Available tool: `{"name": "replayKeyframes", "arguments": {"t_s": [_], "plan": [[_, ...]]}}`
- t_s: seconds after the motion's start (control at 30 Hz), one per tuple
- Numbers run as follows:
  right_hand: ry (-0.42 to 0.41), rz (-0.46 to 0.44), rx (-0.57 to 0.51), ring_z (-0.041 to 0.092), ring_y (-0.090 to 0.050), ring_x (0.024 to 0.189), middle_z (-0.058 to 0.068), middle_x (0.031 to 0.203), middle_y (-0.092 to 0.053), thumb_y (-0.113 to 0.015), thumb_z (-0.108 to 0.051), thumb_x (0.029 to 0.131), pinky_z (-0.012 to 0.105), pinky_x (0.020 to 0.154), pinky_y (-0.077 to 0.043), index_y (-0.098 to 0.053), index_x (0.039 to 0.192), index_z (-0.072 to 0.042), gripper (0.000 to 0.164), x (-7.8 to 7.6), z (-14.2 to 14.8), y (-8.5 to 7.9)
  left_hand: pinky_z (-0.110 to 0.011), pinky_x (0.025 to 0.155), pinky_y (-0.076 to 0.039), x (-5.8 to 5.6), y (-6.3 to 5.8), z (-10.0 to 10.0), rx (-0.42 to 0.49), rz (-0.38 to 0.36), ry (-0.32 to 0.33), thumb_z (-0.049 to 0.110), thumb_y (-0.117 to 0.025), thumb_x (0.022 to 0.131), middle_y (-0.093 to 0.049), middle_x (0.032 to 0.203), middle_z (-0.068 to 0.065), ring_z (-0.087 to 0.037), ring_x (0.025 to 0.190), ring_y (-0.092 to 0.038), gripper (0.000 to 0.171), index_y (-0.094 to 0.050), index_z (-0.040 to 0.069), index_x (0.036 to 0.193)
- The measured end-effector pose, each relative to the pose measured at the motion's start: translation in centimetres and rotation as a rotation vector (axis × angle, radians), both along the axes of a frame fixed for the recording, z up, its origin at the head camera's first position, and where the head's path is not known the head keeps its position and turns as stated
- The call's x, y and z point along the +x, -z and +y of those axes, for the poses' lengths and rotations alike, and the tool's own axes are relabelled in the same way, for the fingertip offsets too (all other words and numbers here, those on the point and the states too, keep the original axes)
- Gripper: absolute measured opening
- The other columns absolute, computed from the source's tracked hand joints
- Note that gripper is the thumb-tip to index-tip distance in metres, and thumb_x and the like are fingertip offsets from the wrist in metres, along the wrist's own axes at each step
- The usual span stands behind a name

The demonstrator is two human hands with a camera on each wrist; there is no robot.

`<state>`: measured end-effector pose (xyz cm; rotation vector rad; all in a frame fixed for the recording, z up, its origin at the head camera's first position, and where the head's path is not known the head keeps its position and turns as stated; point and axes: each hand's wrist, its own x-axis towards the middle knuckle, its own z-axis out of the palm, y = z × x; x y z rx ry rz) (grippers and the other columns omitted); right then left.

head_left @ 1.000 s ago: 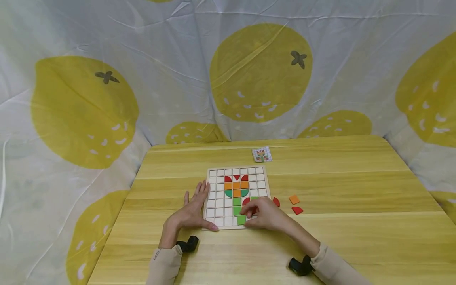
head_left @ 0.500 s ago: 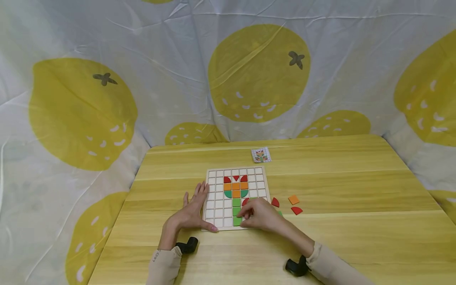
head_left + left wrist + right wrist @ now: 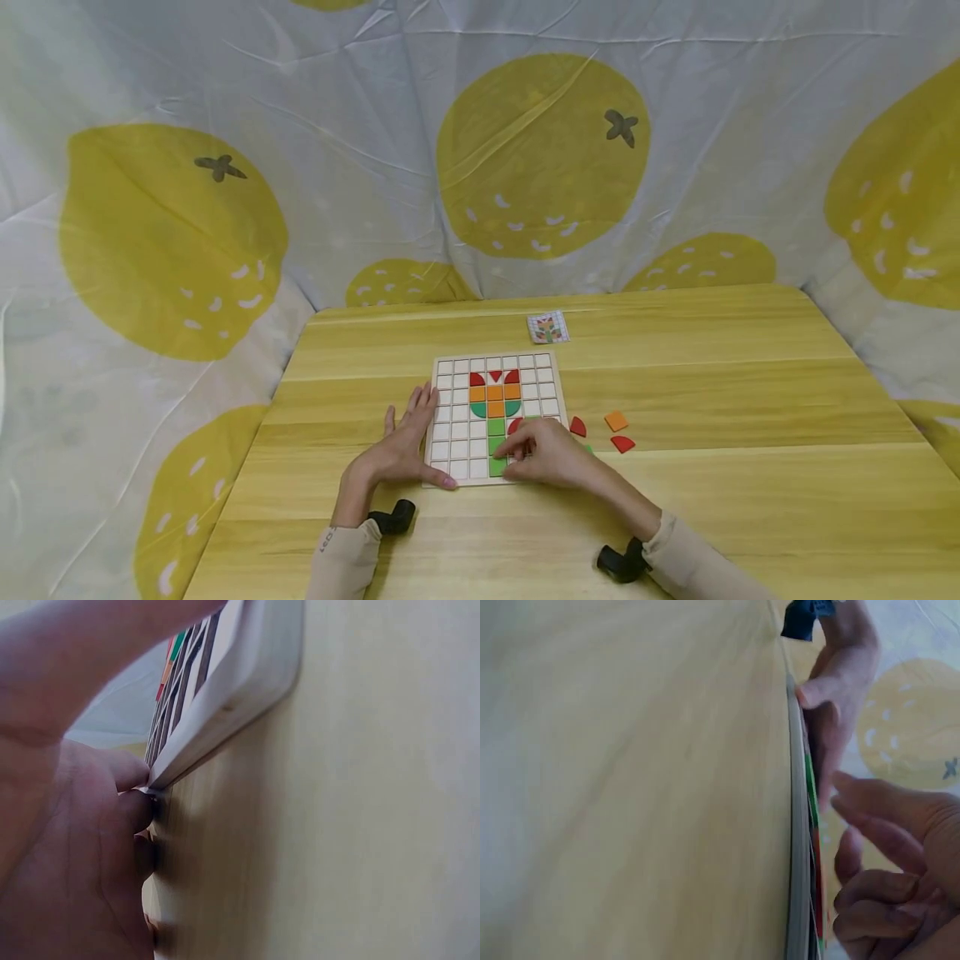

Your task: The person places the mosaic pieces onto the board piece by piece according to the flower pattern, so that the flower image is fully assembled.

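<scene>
A wooden grid board [image 3: 459, 448] lies on the table with a flower of coloured tiles set in it. My left hand [image 3: 397, 450] braces the board's left side, fingers spread along the edge and thumb at the near edge. Over the board's lower right is my right hand [image 3: 555, 454], thumb and index finger close to the lowest green square tile [image 3: 497, 467]. That tile sits in the bottom row, under other green tiles. In the right wrist view no tile shows between those fingertips. The right hand hides part of the board.
Right of the board lie an orange square tile [image 3: 616, 421], a red quarter-round tile [image 3: 622, 444] and another red tile [image 3: 577, 427]. A green piece [image 3: 588, 448] is partly hidden by my right hand. A pattern card [image 3: 548, 327] lies behind the board on the wooden table [image 3: 712, 500].
The lowest green tile has shifted slightly left and now lines up with the green column. My right hand has moved a little left with it; the left hand keeps its place.
</scene>
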<state>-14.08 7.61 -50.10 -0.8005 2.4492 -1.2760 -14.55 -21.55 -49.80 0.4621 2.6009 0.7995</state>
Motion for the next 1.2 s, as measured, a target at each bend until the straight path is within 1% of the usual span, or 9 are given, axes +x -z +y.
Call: {"name": "replayKeyframes", "arguments": {"t_s": [0.07, 0.17, 0.3, 0.37, 0.47, 0.57, 0.73, 0.97, 1.2], "plan": [[0.007, 0.002, -0.025, 0.002, -0.052, 0.069, -0.008, 0.075, -0.064, -0.086, -0.014, 0.084, 0.017, 0.060, -0.044, -0.084, 0.099, -0.012, 0.015, -0.5, 0.8, -0.3, -0.069, 0.121, 0.020, 0.0, 0.0, 0.0, 0.010, 0.003, -0.003, 0.053, -0.095, 0.066, 0.014, 0.174, -0.015, -0.037, 0.161, 0.018, 0.148, 0.003, 0.003, 0.166], [0.055, -0.005, -0.045, 0.004, -0.046, 0.062, -0.004, 0.078, -0.065, -0.083, -0.014, 0.087, 0.017, 0.055, -0.038, -0.082, 0.103, -0.009, 0.017, -1.5, 2.6, -1.0, -0.068, 0.122, 0.020, 0.0, -0.1, 0.0, 0.006, 0.001, -0.002, 0.052, -0.095, 0.066, 0.015, 0.174, -0.015, -0.036, 0.161, 0.018, 0.149, 0.004, 0.004, 0.166], [0.142, -0.068, -0.026, 0.008, -0.041, 0.056, 0.002, 0.083, -0.065, -0.080, -0.012, 0.089, 0.018, 0.051, -0.032, -0.080, 0.109, -0.006, 0.021, -3.0, 5.8, -1.8, -0.068, 0.122, 0.020, 0.0, -0.1, 0.0, 0.005, 0.003, 0.002, 0.052, -0.095, 0.066, 0.015, 0.174, -0.015, -0.036, 0.161, 0.018, 0.149, 0.004, 0.004, 0.166], [0.152, -0.088, -0.002, 0.010, -0.048, 0.062, 0.005, 0.088, -0.069, -0.080, -0.010, 0.089, 0.019, 0.054, -0.038, -0.079, 0.109, -0.004, 0.021, -3.8, 7.3, -1.7, -0.068, 0.122, 0.019, 0.0, -0.2, 0.0, 0.012, 0.006, 0.000, 0.051, -0.096, 0.066, 0.014, 0.174, -0.015, -0.036, 0.161, 0.017, 0.148, 0.003, 0.003, 0.166], [0.124, -0.113, 0.032, 0.015, -0.059, 0.078, 0.009, 0.096, -0.074, -0.081, -0.009, 0.088, 0.021, 0.066, -0.049, -0.078, 0.108, -0.002, 0.022, -4.7, 9.1, -1.3, -0.068, 0.121, 0.020, 0.1, -0.2, 0.0, 0.024, 0.007, -0.006, 0.049, -0.097, 0.066, 0.013, 0.174, -0.016, -0.037, 0.161, 0.017, 0.148, 0.002, 0.002, 0.165], [0.088, -0.147, 0.055, 0.018, -0.061, 0.088, 0.010, 0.100, -0.074, -0.083, -0.009, 0.086, 0.024, 0.073, -0.053, -0.077, 0.109, -0.002, 0.025, -5.2, 10.2, -0.8, -0.068, 0.121, 0.020, 0.2, -0.2, 0.0, 0.023, 0.006, -0.005, 0.049, -0.096, 0.066, 0.012, 0.174, -0.016, -0.037, 0.162, 0.016, 0.147, 0.002, 0.002, 0.165], [0.075, -0.160, 0.082, 0.019, -0.057, 0.083, 0.007, 0.092, -0.068, -0.087, -0.012, 0.082, 0.024, 0.068, -0.049, -0.077, 0.106, -0.006, 0.027, -5.5, 10.9, -0.4, -0.068, 0.121, 0.021, 0.1, -0.1, 0.0, 0.040, 0.004, -0.002, 0.047, -0.096, 0.067, 0.012, 0.174, -0.017, -0.037, 0.161, 0.017, 0.146, 0.002, 0.001, 0.165], [0.156, -0.088, 0.079, 0.015, -0.059, 0.082, 0.004, 0.088, -0.070, -0.083, -0.008, 0.085, 0.021, 0.069, -0.048, -0.078, 0.106, -0.004, 0.022, -5.8, 10.9, -0.3, -0.068, 0.121, 0.021, 0.0, -0.2, 0.0, 0.030, 0.003, -0.001, 0.048, -0.096, 0.067, 0.013, 0.174, -0.016, -0.036, 0.161, 0.017, 0.147, 0.003, 0.002, 0.165], [0.191, -0.059, 0.102, 0.016, -0.057, 0.084, 0.006, 0.090, -0.070, -0.088, -0.011, 0.081, 0.023, 0.071, -0.046, -0.078, 0.107, -0.005, 0.028, -5.8, 10.5, -0.2, -0.068, 0.122, 0.020, -0.1, 0.0, 0.0, 0.020, 0.007, 0.003, 0.050, -0.096, 0.066, 0.012, 0.175, -0.015, -0.036, 0.162, 0.016, 0.147, 0.002, 0.003, 0.166]]}}
